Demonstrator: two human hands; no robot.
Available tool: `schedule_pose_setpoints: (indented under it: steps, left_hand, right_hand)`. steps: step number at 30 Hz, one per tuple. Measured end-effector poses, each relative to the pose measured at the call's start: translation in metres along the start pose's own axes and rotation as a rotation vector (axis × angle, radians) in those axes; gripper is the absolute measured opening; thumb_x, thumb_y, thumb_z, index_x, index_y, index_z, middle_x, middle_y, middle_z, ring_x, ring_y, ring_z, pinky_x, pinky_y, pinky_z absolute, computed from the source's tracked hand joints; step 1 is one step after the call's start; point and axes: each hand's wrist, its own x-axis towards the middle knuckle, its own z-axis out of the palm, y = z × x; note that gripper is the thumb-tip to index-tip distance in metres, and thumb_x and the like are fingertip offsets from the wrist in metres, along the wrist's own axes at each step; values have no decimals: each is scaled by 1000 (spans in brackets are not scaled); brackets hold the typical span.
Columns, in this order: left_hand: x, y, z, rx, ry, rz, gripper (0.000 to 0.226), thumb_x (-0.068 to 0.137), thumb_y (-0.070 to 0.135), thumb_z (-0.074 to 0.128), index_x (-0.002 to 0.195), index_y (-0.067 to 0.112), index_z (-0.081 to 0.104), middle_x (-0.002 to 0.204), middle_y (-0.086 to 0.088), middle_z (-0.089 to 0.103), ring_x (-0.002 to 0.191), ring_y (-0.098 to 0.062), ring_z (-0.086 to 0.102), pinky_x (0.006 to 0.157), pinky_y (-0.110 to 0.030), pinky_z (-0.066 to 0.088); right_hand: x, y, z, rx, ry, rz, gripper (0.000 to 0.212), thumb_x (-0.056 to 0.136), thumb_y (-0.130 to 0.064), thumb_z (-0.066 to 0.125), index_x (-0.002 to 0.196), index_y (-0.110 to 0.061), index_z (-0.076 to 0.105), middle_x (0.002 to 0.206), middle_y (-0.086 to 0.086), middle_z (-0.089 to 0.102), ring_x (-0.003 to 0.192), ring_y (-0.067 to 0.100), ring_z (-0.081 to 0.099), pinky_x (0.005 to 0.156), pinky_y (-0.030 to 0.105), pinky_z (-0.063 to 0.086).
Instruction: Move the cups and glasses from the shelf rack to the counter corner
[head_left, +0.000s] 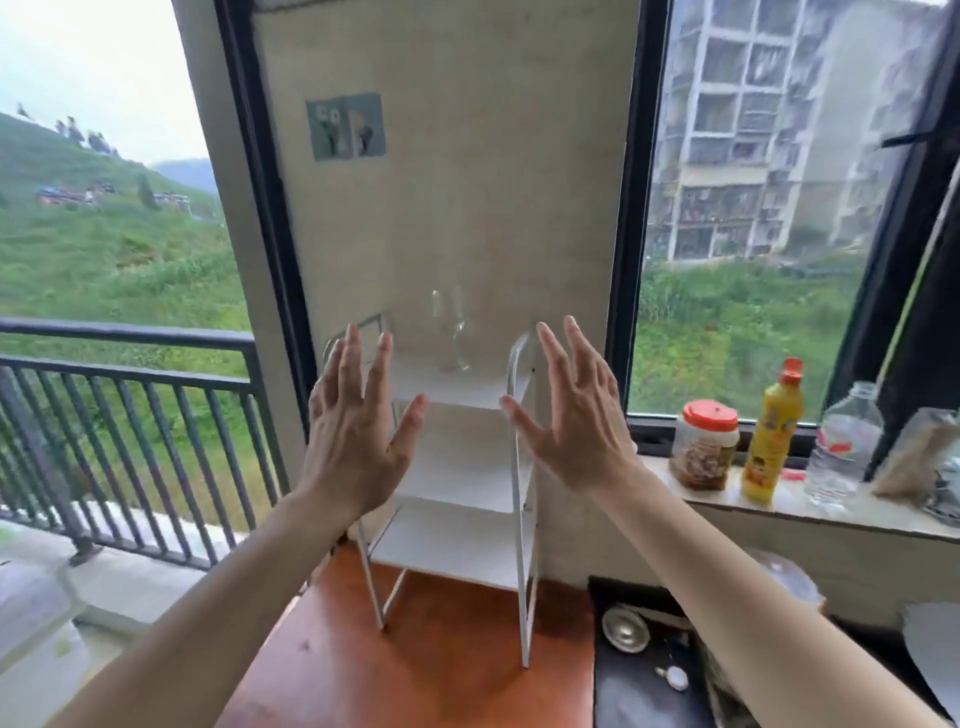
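Note:
A white three-tier shelf rack (519, 519) stands on a reddish-brown counter (415, 675) against the wall. One clear stemmed glass (451, 327) stands upright on the top shelf, near the back. My left hand (358, 421) is raised in front of the rack's left side, fingers spread, holding nothing. My right hand (571, 410) is raised in front of the rack's right side, also spread and empty. Both hands are short of the glass and do not touch it. The lower shelves show no cups.
A window sill (779, 514) at the right carries an orange-lidded jar (705, 441), a yellow bottle (774, 431), a clear plastic bottle (844, 441) and a bag. A dark stove top with a burner (626, 629) lies right of the counter. A balcony railing (130, 379) is at the left.

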Motion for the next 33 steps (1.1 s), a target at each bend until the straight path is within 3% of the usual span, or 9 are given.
schedule_pose_setpoints:
  steps: [5,10,12,16,23,26,28,31,33]
  left_hand:
    - [62,-74,45,-26,-132,82,73,97,63,16,157,22,18,167,-10,1,153,-23,-5,123,-49,5]
    - [90,-118,86,-38,-287,110,67,100,59,12,156,25,27,165,-5,20,153,-22,9,123,-48,5]
    - [84,-127,101,-23,-324,140,64,102,54,13,150,23,41,158,-3,37,150,-24,25,121,-54,13]
    - [74,-134,120,-24,-236,173,52,103,43,26,133,19,60,140,-6,60,134,-28,51,114,-54,28]
    - [74,-137,125,-46,-203,181,50,104,42,29,133,18,62,138,-7,62,132,-29,53,113,-53,32]
    - [74,-137,126,-47,-207,179,51,104,43,28,133,18,62,138,-7,61,133,-29,52,113,-53,31]
    - [74,-136,126,-45,-203,176,50,104,42,29,133,19,62,139,-7,61,133,-29,52,113,-52,30]
    - [74,-135,125,-45,-202,173,49,104,42,30,133,18,62,139,-7,61,133,-29,51,114,-52,28]
    - [74,-134,124,-43,-206,172,49,104,42,30,133,18,61,139,-7,60,134,-29,51,114,-52,28]
  right_hand:
    - [63,-28,45,144,120,158,79,96,-46,61,158,-18,20,164,13,18,149,26,23,114,36,26]
    - [115,-48,95,100,119,192,79,94,-41,62,158,-20,19,164,14,16,151,27,19,113,32,23]
    - [129,-50,116,116,94,234,83,94,-41,62,159,-19,16,164,14,15,152,27,16,116,36,23]
    - [155,-46,150,185,54,333,94,92,-40,66,160,-17,6,165,11,13,151,26,19,118,37,22]
    - [181,-31,186,334,10,508,110,88,-52,69,159,-22,-9,166,10,12,152,25,17,117,32,17]
    - [184,-23,192,333,16,529,99,93,-46,66,160,-18,-2,161,12,29,145,24,33,104,23,24]
    - [184,-20,193,293,36,534,90,93,-45,65,159,-17,10,145,13,44,131,23,46,94,22,29]
    - [182,-21,189,276,89,524,78,91,-43,67,152,-18,27,118,5,46,108,19,49,86,24,31]
    - [179,-25,184,278,134,527,74,88,-42,68,149,-18,33,112,2,46,103,19,48,85,25,31]
